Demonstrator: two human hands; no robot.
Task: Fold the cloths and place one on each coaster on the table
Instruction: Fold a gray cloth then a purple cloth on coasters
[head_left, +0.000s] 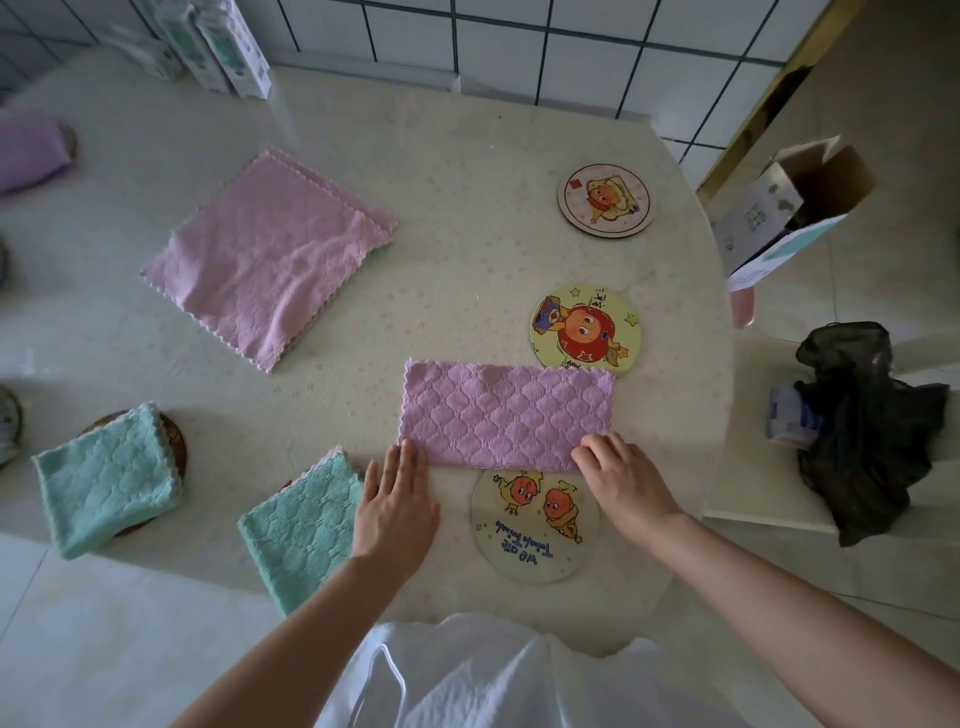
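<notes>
My left hand (397, 499) lies flat with straight fingers. The fingertips touch the near left corner of the purple cloth (506, 415) and hold nothing. My right hand (621, 483) curls its fingers onto the near right corner. I judge that it is pinching the hem, but the thumb is hidden.

The purple cloth lies on the table (467, 156), folded into a long rectangle. Its near edge overlaps the nearest coaster (535, 535), and its far right corner reaches the middle coaster (584, 327).

Handling, as I judge it:
- The fabric is light, soft and limp.
- It will sag if lifted by the middle.
- Take hold at both corners of one short end and carry that end across to the other.

The far coaster (605, 200) is bare. Unfolded pink cloths (270, 254) lie further off to the left.
</notes>
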